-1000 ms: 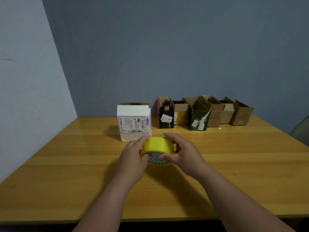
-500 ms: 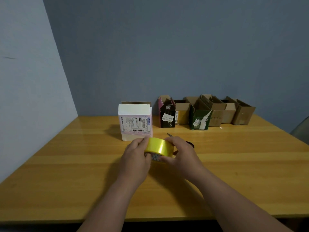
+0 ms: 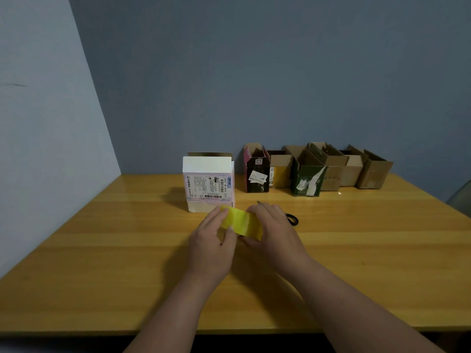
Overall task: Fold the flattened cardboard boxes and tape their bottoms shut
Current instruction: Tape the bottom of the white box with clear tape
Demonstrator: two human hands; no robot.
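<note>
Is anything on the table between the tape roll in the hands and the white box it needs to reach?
Nothing visible stands between them. The yellow tape roll, held by the left hand and right hand, is just in front of the white box. The scissors lie off to the right, out of that path.

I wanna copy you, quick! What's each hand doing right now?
Left hand: holding the yellow tape roll on its left side.
Right hand: holding the same tape roll on its right side.
</note>
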